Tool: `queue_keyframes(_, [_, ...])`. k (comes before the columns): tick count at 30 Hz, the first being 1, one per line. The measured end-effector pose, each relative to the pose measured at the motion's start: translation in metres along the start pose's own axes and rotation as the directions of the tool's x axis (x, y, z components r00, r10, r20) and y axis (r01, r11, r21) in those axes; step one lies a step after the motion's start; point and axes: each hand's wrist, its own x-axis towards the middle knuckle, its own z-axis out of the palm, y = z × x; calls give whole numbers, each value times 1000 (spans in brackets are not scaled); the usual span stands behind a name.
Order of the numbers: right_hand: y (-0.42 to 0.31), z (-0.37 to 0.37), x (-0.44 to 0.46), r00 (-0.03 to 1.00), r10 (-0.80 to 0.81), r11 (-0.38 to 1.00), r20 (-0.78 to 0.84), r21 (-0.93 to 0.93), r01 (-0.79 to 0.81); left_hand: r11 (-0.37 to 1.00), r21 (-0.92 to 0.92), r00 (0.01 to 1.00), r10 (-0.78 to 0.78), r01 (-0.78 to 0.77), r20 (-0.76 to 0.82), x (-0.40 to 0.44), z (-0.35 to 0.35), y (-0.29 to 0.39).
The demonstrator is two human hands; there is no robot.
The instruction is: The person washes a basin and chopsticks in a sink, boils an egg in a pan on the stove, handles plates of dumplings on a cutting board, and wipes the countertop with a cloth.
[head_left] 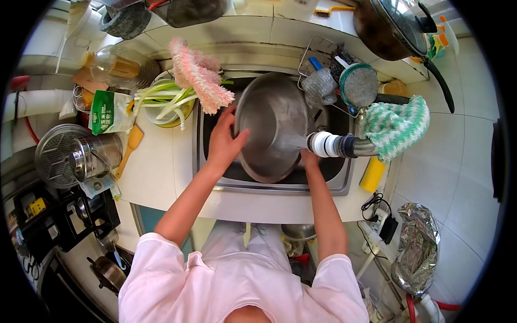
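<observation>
A metal basin (258, 124) is tilted over the sink (223, 185), its inside facing the tap. My left hand (226, 141) grips its left rim, the thumb over the edge and the fingers partly behind it. At the lower right rim is my right hand (309, 157), closed on the basin and partly hidden by the tap. From the white-ended tap (326, 144), water streams into the basin and spreads over its inner wall. A pink fluffy cloth (196, 75) hangs just beyond my left hand.
Spring onions (161, 99) lie over a bowl left of the sink, near a green-and-white packet (109, 112) and a wooden spatula (129, 151). A green-striped cloth (396, 126) drapes over the tap's base. Behind stand a wire rack with scrubbers (319, 86) and a lidded pan (385, 32).
</observation>
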Motion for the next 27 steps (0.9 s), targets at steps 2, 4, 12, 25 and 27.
queue_keyframes(2, [-55,-1,-3,983,-133,838,124,-516,178,958,-257,987,-148,130,-55,-10,-6,-8])
queue_keyframes(4, [-158,-36,7,873,446,818,196,-486,-309,840,-305,893,-426,450,145,-23,-27,-31])
queue_keyframes(12, [-270,-95,17,986,168,833,6,-536,-138,351,-353,497,-643,867,583,-45,26,-68])
queue_keyframes(25, [-147,-39,13,976,192,963,-102,-171,-207,962,-202,983,-172,182,67,-20,10,-19])
queue_keyframes(27, [-143,-32,13,944,331,929,-13,-170,-328,998,13,997,67,-68,45,-9,4,22])
